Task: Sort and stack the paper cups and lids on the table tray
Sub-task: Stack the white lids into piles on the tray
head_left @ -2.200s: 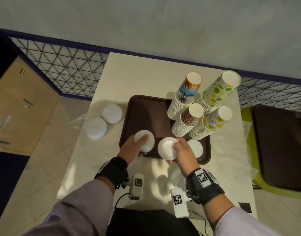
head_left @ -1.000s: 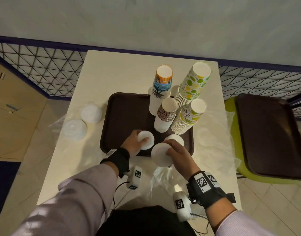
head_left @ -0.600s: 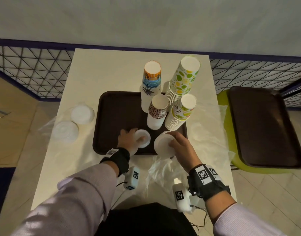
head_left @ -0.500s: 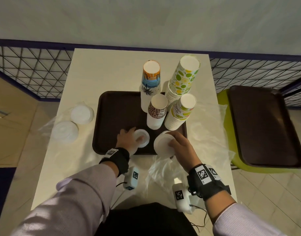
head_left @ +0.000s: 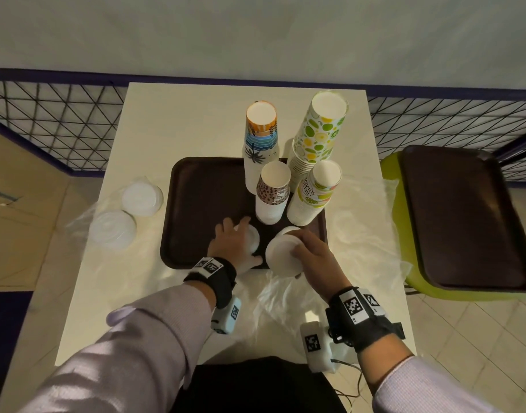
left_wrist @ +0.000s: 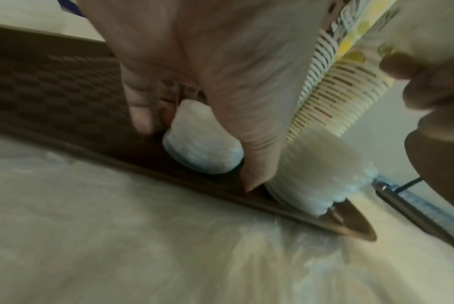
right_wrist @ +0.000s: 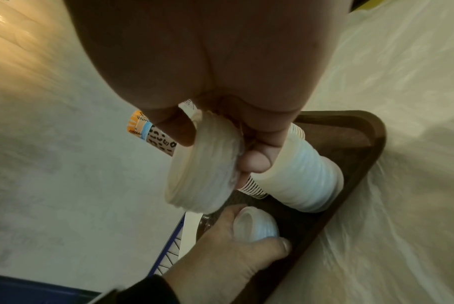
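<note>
A: Lids first, from the left. Two bagged lid stacks (head_left: 127,214) lie on the table (head_left: 178,120), apart from the brown tray (head_left: 196,192). Why there?

B: Judged unsorted stock: not yet brought onto the tray.

A: Left hand (head_left: 233,244)?

B: Fingers and thumb curl round the small lid stack (left_wrist: 203,142), which sits on the tray floor near its front edge. The grip from above appears to be for seating or steadying it.

A: Right hand (head_left: 311,257)?

B: It grips the larger lid stack (head_left: 282,253) round its side, thumb on one side and fingers on the other. In the right wrist view this stack is tilted and held above the tray, beside another lid stack (right_wrist: 302,182) standing at the front right corner. Probable intent: lower it onto a like-sized stack.

A: Cups?

B: Four cup stacks (head_left: 297,162) stand inverted on the tray's right rear, grouped by print. That leaves the front and left free for lids.
</note>
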Tool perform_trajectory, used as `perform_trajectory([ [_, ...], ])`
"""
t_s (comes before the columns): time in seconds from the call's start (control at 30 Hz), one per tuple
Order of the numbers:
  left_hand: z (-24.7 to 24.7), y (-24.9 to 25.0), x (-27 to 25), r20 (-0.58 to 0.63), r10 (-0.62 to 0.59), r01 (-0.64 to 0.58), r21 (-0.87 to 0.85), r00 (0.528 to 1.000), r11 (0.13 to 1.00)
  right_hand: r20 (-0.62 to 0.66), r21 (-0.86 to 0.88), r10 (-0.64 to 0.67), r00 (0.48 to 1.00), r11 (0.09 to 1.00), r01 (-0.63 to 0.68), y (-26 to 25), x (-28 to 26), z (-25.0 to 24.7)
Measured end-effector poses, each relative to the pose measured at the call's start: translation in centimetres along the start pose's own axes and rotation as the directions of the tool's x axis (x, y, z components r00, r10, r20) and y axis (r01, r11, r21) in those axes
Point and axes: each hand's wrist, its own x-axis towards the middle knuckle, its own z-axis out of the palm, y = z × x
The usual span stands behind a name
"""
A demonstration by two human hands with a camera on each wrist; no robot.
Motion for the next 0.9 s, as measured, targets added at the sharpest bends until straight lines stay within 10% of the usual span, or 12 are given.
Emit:
perform_trajectory([
  [0.9,-0.1,-1.1,-1.7,-0.063,0.010,-0.020,-0.160,0.998,0.987,0.019,-0.107,0.015,1.000,0.994,-0.013,0.3,-0.7,0.2],
])
